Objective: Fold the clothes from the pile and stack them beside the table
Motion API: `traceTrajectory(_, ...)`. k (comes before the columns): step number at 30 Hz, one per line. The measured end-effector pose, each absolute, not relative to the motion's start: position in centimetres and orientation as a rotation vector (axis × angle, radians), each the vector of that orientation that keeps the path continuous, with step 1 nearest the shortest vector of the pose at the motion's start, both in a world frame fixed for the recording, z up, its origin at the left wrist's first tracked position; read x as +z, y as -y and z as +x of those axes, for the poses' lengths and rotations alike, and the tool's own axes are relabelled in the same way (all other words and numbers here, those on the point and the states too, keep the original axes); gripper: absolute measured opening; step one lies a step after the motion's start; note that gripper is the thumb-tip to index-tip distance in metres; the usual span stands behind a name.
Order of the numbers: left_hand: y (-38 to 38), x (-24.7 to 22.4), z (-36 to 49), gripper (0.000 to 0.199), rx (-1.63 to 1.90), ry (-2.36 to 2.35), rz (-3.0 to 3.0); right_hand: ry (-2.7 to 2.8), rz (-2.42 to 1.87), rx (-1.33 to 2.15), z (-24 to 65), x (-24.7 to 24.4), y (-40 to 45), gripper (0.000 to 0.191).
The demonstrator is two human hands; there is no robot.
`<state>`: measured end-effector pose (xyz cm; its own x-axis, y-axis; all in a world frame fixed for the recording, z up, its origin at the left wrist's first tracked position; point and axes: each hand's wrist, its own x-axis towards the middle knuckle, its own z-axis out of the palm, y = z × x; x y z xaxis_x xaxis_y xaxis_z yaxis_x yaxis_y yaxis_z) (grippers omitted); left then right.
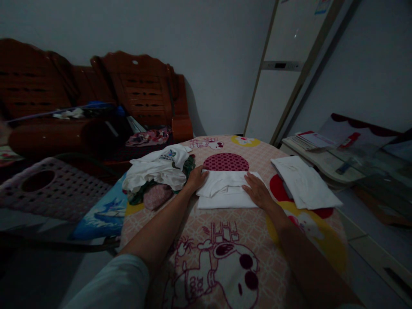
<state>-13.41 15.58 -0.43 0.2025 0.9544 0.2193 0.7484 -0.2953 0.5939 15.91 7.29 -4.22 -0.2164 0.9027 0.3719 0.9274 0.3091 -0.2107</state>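
Observation:
A folded white garment point(229, 201) lies flat near the middle of the table, its upper layer slightly rumpled with a curved fold. My left hand point(197, 178) is at its left upper corner, fingers closed on the edge and partly hidden. On the right part of the cloth, my right hand point(258, 192) lies flat with the fingers spread. To the left is a loose heap of clothes: a white shirt with a small print point(157, 165) on top, green cloth beneath, and a pinkish bundle point(157, 196) in front. At the right lies another folded white garment point(304, 182).
A pink patterned cloth point(257, 257) with cartoon dogs covers the rounded table. Behind stand a wooden bench point(138, 86) with items on it and a tall white cabinet-like unit point(277, 86). A woven chair point(58, 184) is at left; a side table with papers point(310, 140) is at right.

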Motion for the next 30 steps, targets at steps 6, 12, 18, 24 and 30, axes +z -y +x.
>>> traceTrajectory(6,-15.3,-0.1,-13.4,0.032,0.783,-1.589,2.116,2.17,-1.621,-0.084,15.7,-3.9,-7.1,0.058)
traceTrajectory(12,-14.8,0.3,-13.2,0.034,0.92,-1.582,2.13,2.134,-1.575,-0.044,16.0,-4.2,-7.1,0.06)
traceTrajectory(18,-14.7,0.0,-13.2,0.037,0.895,-1.614,2.155,2.005,-1.467,0.001,15.2,-2.4,-7.2,0.059)
traceTrajectory(24,-13.9,0.5,-12.5,0.046,1.076,-1.45,2.391,1.933,-1.503,-0.229,12.9,-0.7,-7.4,0.064)
traceTrajectory(30,-12.4,-1.1,-10.3,0.067,0.439,-1.123,2.735,2.141,-1.718,-0.168,14.3,-3.9,-8.2,0.058)
